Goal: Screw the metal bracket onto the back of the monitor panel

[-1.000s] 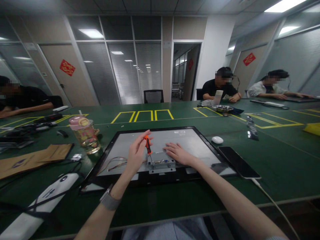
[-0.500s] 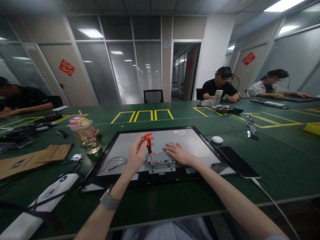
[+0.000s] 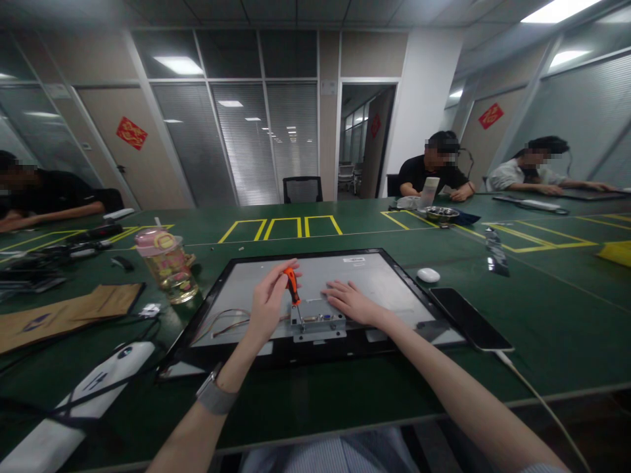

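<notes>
Left hand [image 3: 269, 293] has the orange-and-black plastic-handled screwdriver [image 3: 292, 286] btwn thumb & fingers, fingers reaching up along the handle rather than fisted round it. Tool leans a bit, handle top toward left hand, thin shaft running down to the near-left part of the low silver-grey metal box w/ ports [image 3: 320, 309]; can't tell if tip is seated in a screw. Right hand [image 3: 352, 302] is palm-down, fingers spread on the big flat grey panel w/ black rim [image 3: 323, 269], just behind & right of the box. Panel lies flat on the green desk [image 3: 384, 394] in front of the person.

Handling, my est.: screwdriver is light & stiff, handle prob. grippy; best held round the thick orange-black part, shaft kept upright, as a lean could let the tip slip. Metal box looks rigid, edges maybe sharp; take it by its sides, clear of ports. Panel is broad & thin, prob. fairly heavy, smooth & fragile: lift w/ both hands at opp. edges, no hard pushing mid-sheet. Thin multicoloured wires [image 3: 224, 318] left of box look soft & easily snagged, so keep fingers off. Black flat phone [image 3: 470, 318] sits close by the panel's right edge, so min. clearance there.
</notes>
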A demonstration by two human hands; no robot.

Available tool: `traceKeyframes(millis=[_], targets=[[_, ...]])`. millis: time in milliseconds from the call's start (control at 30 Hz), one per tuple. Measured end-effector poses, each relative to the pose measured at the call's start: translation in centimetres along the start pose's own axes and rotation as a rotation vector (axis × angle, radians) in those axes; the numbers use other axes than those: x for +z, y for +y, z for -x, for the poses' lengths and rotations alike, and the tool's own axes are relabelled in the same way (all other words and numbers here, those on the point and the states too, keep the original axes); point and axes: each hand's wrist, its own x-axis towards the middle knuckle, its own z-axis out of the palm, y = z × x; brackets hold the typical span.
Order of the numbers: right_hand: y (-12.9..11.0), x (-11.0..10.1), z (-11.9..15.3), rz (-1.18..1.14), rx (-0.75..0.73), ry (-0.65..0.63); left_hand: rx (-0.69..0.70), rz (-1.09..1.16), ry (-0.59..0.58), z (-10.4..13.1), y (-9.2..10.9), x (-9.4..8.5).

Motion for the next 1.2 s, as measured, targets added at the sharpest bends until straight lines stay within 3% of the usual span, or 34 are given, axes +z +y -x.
traceKeyframes(millis=[100, 300, 600, 800, 1033, 1200], targets=[[0.02, 0.04, -0.02, -0.005, -0.003, 0.000, -0.024, -0.005, 0.022, 0.01, -0.06, 0.10], [0.43, 0.38, -0.13, 0.001, -0.012, 0.003, 0.128, -0.195, 0.097, -0.22, -0.29, -0.06], [0.41, 0.40, -0.19, 0.016, -0.010, 0.004, 0.001, -0.023, 0.059, 0.04, 0.12, 0.25], [0.09, 0.11, 0.02, 0.012, -0.018, 0.002, 0.111, -0.206, 0.082, -0.20, -0.27, -0.04], [0.13, 0.07, -0.04, 0.008, -0.009, -0.002, 0.010, -0.018, 0.033, 0.04, -0.03, 0.08], [0.06, 0.03, 0.07, 0.000, -0.015, 0.001, 0.075, -0.138, 0.071, -0.11, -0.35, -0.06]])
